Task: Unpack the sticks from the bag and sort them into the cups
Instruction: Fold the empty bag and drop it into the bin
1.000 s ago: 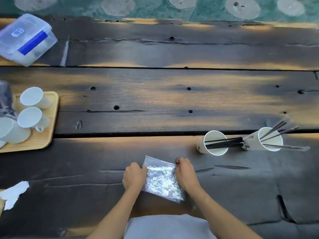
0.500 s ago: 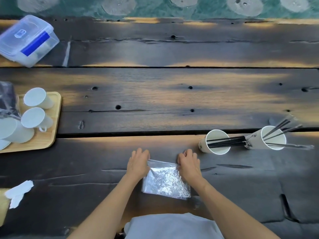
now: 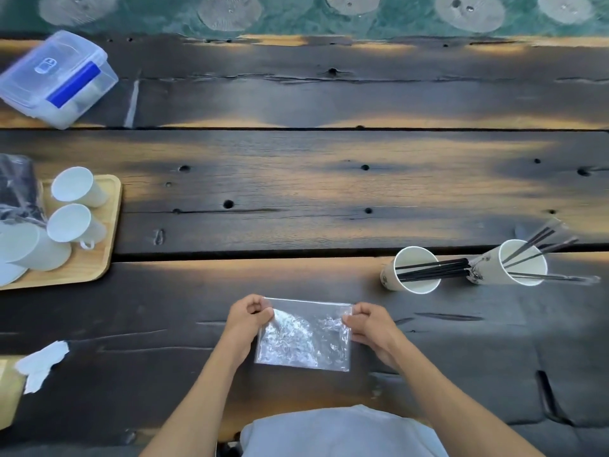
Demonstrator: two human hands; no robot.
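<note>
A crinkled clear plastic bag (image 3: 304,338) lies flat on the dark wooden table (image 3: 296,192) in front of me. My left hand (image 3: 245,319) pinches its upper left corner, and my right hand (image 3: 367,324) pinches its upper right corner. No sticks show inside the bag. To the right stand two white paper cups. The nearer cup (image 3: 413,270) holds several black sticks (image 3: 435,270) leaning right. The farther cup (image 3: 520,263) holds several thin dark sticks (image 3: 540,240) fanning out to the right.
A wooden tray (image 3: 99,258) at the left carries several white cups (image 3: 74,222) and a dark plastic pack (image 3: 18,189). A clear lidded box (image 3: 59,77) with a blue clasp sits far left at the back. Torn white paper (image 3: 41,362) lies near the front left edge.
The bag has been turned square and spread flat. Both hands shifted from pressing on its sides to pinching its top corners, farther apart.
</note>
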